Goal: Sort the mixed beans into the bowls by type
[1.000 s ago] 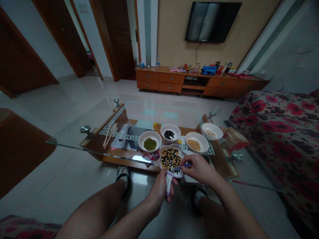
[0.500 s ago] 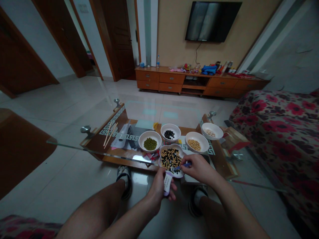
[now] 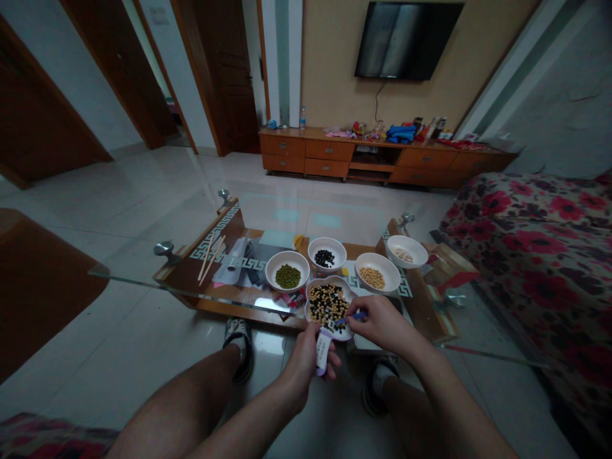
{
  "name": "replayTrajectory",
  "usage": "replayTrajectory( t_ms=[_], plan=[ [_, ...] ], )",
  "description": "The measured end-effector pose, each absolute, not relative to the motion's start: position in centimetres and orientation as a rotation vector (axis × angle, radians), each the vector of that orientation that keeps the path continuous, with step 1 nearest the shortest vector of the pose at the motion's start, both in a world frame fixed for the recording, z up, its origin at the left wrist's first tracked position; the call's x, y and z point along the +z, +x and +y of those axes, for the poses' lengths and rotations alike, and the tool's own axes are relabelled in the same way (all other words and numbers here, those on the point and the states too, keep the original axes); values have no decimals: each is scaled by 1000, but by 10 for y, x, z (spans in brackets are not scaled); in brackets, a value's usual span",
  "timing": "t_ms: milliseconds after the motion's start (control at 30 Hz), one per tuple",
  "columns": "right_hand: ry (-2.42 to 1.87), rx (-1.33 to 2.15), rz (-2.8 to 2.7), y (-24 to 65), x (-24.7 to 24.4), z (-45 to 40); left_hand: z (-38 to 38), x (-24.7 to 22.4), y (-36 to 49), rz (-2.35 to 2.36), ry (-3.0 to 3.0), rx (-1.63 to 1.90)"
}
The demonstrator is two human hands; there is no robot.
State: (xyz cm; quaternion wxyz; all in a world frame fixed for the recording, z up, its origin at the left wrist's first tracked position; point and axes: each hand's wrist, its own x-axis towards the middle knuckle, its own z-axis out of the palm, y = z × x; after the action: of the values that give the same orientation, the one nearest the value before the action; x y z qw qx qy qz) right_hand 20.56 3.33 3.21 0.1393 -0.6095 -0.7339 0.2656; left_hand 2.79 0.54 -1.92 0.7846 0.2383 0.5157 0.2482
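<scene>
My left hand is closed around the purple handle of a white, scallop-edged dish, which reaches over the near edge of the glass table. Mixed black and yellow beans lie in the dish. Between the fingertips of my right hand is a small blue-purple stick-like tool, its tip down among the beans at the dish's right side. Beyond the dish stand a bowl of green beans, a bowl of black beans, a bowl of yellow beans and a bowl of pale pieces.
A pair of chopsticks lies at the left of the glass table. Papers and packets show on the wooden shelf beneath. To the right is a flower-patterned sofa; a low TV cabinet stands against the far wall.
The dish handle in my left hand has shifted very slightly to the right. My right hand and the tool stay at almost the same spot over the beans.
</scene>
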Motion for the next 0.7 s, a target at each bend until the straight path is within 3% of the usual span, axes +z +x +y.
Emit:
replayTrajectory(
  t_ms=[700],
  plan=[
    [-1729,772,-2124,203,36,34,5,-21,28,1114,508,518]
  ],
)
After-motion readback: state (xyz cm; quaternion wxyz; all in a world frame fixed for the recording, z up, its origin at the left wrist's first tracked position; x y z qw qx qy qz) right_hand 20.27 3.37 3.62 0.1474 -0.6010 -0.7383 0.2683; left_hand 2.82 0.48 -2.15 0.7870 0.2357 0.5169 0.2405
